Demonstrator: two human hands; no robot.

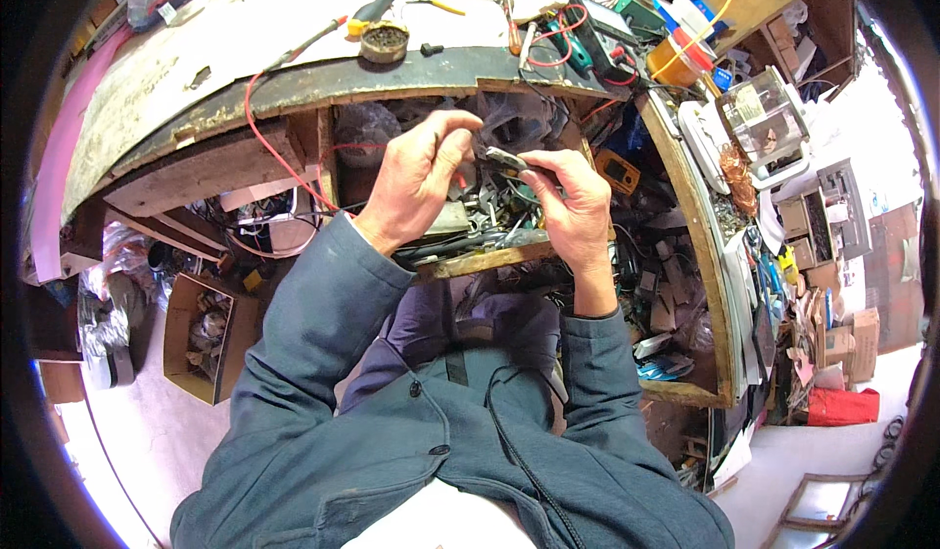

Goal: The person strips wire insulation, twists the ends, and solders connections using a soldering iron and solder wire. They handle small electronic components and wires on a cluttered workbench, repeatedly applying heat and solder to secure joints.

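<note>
My right hand (571, 201) pinches a small silvery-grey piece (506, 159) between thumb and fingers; its exact kind is too small to tell. Close by on the left, my left hand (419, 177) is closed, thumb against forefinger. Whatever is at its fingertips is dark and tiny, and I cannot make it out. Both hands hover over an open drawer (490, 260) under the bench edge. Inside it lie several metal hand tools (485, 218), with clear plastic bags (367, 123) behind them.
On the bench (245, 40) are a round brown tin (383, 43), a black-handled tool (374, 7) and tangled leads. A yellow multimeter (617, 171) lies among clutter at right, near a clear plastic case (762, 113). A cardboard box (199, 338) stands on the floor at left.
</note>
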